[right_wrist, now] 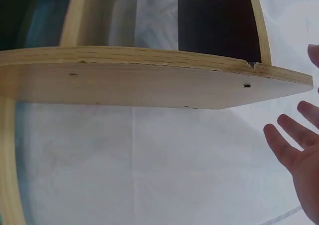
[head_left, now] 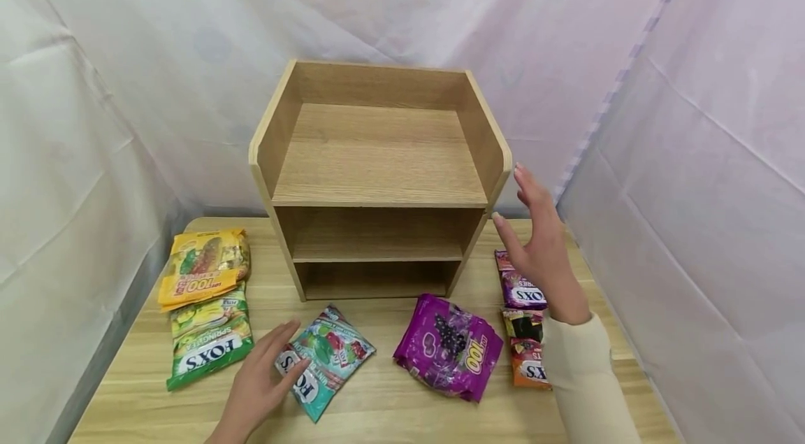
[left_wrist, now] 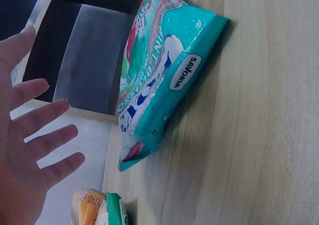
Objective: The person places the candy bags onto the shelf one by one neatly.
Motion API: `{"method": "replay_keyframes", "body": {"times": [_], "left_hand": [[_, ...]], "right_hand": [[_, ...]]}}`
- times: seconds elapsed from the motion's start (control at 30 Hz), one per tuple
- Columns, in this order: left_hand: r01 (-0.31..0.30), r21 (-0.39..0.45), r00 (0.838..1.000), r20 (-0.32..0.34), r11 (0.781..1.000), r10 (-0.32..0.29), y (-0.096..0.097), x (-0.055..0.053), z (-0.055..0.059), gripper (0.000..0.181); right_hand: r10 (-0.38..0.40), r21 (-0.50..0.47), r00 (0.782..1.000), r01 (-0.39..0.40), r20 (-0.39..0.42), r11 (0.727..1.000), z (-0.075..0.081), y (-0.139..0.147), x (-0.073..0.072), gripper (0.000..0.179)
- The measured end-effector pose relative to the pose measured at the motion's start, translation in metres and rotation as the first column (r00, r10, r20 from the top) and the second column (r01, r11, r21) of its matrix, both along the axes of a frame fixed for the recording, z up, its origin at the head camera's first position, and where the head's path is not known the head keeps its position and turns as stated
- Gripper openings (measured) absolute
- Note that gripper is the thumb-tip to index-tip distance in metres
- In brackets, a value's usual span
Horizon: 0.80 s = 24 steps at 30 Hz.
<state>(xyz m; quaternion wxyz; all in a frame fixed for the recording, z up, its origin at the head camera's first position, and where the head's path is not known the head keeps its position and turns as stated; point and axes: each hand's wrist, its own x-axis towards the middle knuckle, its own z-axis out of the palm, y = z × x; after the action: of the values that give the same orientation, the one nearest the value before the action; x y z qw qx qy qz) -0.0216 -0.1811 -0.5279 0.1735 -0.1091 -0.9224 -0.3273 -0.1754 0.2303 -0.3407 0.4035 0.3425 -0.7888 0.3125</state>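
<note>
My left hand (head_left: 260,374) hovers with spread fingers over the left edge of a teal Fox's candy bag (head_left: 331,356), and the left wrist view has those fingers apart from the bag (left_wrist: 164,80). Beside the upper right side of a small wooden shelf (head_left: 380,150) my right hand (head_left: 541,241) is raised, thumb and fingers apart, holding nothing. In the right wrist view its fingertips are close to the corner of the shelf's side panel (right_wrist: 149,80). A purple grape candy bag (head_left: 449,349) lies on the table in front of the shelf.
On the left, a yellow candy bag (head_left: 204,266) overlaps a green Fox's bag (head_left: 210,339). Under the right forearm lie a purple Fox's bag (head_left: 518,283) and an orange Fox's bag (head_left: 528,360). White cloth (head_left: 711,150) hangs behind and at both sides of the wooden table (head_left: 390,416).
</note>
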Motion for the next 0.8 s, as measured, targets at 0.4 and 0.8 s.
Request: {"method": "replay_keyframes", "body": {"times": [0.4, 0.8], "left_hand": [[-0.001, -0.043, 1.0, 0.023, 0.999, 0.002, -0.001, -0.004, -0.015, 0.05], [-0.047, -0.047, 0.988, 0.144, 0.998, 0.053, -0.001, -0.005, -0.022, 0.052]], "right_hand": [[-0.016, -0.018, 1.0, 0.016, -0.001, 1.0, 0.012, -0.01, -0.011, 0.057], [0.169, -0.285, 0.984, -0.145, 0.061, 0.947, 0.039, -0.037, -0.026, 0.036]]}}
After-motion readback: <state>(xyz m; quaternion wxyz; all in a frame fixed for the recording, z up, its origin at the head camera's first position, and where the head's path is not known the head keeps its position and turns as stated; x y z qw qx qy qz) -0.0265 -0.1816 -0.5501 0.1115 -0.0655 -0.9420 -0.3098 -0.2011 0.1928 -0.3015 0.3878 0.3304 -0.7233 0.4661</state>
